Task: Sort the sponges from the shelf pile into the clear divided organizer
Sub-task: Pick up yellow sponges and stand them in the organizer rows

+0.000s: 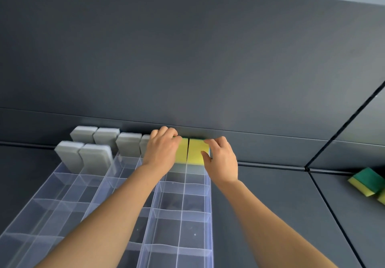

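A clear divided organizer (183, 192) lies on the dark shelf, running from the bottom left up to the back wall. Several grey sponges (94, 159) stand upright in its far compartments on the left. Two yellow sponges with green backs stand side by side in the far right compartments. My left hand (161, 148) grips the top of the left yellow sponge (183, 150). My right hand (220, 156) pinches the right yellow sponge (196, 151) at its right edge. Both forearms reach over the organizer.
A small pile of green-and-yellow sponges (367, 181) lies at the right edge on the neighbouring shelf panel. A dark back wall (187, 70) rises just behind the organizer. A black seam (333, 203) splits the shelf surface on the right.
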{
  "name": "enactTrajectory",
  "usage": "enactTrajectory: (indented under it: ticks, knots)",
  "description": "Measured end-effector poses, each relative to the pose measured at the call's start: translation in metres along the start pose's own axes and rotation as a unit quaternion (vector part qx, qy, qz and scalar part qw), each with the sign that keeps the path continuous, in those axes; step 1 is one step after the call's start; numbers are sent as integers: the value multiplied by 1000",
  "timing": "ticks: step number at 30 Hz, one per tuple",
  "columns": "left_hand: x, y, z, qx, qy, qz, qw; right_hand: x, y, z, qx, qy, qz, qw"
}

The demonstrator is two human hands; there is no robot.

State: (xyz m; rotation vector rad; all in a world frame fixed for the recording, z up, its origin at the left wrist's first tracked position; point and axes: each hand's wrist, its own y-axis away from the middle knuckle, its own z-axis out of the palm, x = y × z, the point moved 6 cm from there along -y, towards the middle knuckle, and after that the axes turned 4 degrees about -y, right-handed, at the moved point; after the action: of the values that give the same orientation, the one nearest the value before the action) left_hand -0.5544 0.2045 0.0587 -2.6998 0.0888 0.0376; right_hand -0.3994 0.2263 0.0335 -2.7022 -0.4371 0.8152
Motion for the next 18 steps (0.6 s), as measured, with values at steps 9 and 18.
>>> enactTrajectory:
  ticks: [9, 18]
  knots:
    - [66, -4, -1, -41, 37, 53, 997, 57, 43, -46, 13, 66, 56, 996]
    - [190, -3, 3, -51, 95, 144, 984, 146, 98, -122, 23, 104, 123, 987]
